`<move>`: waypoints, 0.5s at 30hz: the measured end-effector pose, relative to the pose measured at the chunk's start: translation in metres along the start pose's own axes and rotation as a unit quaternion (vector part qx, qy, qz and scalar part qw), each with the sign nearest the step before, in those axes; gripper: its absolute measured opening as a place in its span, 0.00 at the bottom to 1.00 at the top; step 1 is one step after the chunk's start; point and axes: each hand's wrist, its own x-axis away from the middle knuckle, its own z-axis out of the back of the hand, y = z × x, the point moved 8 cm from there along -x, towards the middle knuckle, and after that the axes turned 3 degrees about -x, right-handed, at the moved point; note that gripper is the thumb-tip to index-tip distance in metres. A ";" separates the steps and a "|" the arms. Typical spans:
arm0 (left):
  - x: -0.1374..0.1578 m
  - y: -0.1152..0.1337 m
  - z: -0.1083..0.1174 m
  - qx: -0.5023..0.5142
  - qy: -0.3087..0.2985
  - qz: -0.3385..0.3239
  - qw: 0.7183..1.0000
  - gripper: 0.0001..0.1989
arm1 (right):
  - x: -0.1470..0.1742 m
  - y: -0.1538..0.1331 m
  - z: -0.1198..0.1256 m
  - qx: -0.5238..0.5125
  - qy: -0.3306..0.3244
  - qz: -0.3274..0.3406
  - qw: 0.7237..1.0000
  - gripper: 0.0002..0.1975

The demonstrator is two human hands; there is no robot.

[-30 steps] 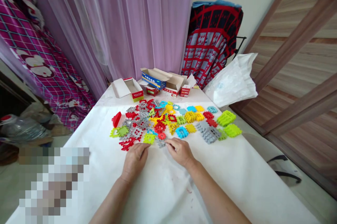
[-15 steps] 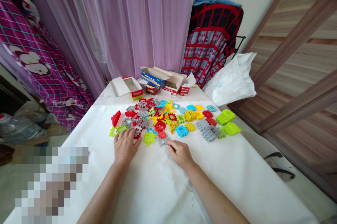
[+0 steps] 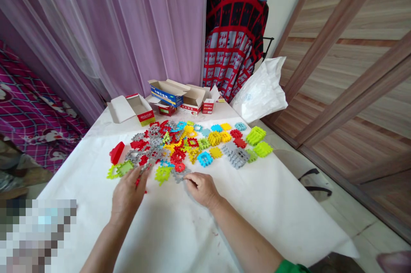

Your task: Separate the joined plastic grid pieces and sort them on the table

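My left hand (image 3: 127, 194) is closed at the near left edge of a pile of plastic interlocking building pieces. Between its fingers are a grey building piece (image 3: 146, 167) and a bit of red, partly covered by the fingers. My right hand (image 3: 203, 188) has its fingers curled, thumb and forefinger pinched at the edge of a flat grey piece (image 3: 180, 175). A lime-green piece (image 3: 163, 174) lies between the hands. Left of the pile are a red wedge-shaped piece (image 3: 117, 152) and light-green pieces (image 3: 124, 168).
Sorted stacks lie to the right: grey (image 3: 236, 155), lime green (image 3: 256, 135), yellow (image 3: 214, 138) and a blue piece (image 3: 204, 159). Opened cardboard boxes (image 3: 166, 93) stand at the back of the white-covered table (image 3: 180, 230). A white bag (image 3: 261, 91) is at the far right corner.
The view has turned to the right. My left hand has drawn back from the pile towards me, with grey and red in its fingers. My right hand stays at the flat grey piece.
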 end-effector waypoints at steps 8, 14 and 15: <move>0.034 0.031 -0.080 0.337 -0.192 0.202 0.899 0.36 | 0.004 0.013 0.012 -0.048 0.037 -0.038 0.997 0.18; 0.036 0.029 -0.082 0.344 -0.198 0.174 0.901 0.31 | 0.005 0.000 0.010 -0.002 -0.006 -0.018 1.000 0.22; 0.037 0.029 -0.083 0.350 -0.197 0.167 0.900 0.30 | 0.005 -0.002 0.009 0.012 -0.009 -0.019 1.000 0.24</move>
